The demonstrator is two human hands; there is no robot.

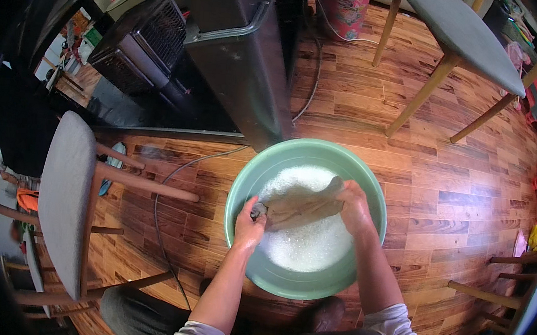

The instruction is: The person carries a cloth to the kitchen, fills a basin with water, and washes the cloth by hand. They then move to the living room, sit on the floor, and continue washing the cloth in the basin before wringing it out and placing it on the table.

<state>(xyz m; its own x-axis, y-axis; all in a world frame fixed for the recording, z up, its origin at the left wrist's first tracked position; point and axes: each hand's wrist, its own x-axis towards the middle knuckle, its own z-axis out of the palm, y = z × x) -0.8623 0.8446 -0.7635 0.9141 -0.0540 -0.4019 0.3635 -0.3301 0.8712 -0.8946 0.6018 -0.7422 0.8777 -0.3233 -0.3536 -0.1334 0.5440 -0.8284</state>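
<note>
A round green plastic basin (303, 288) stands on the wood-look floor before me, with white suds (311, 250) covering the water in it. Above the suds a wet brownish-grey cloth (300, 211) is stretched between my hands. My left hand (250, 225) grips its bunched, greyer end near the basin's left side. At the upper right, my right hand (355, 204) holds the other end, close to the inner right wall. Whether the cloth's lower edge touches the foam, I cannot tell.
A grey padded chair (65, 202) stands at left and another grey chair (471, 34) at upper right. Beyond the basin rises a dark metal post (244, 65). A cable (156, 205) runs over the floor left of the basin. My shoe (328, 314) is just below its rim.
</note>
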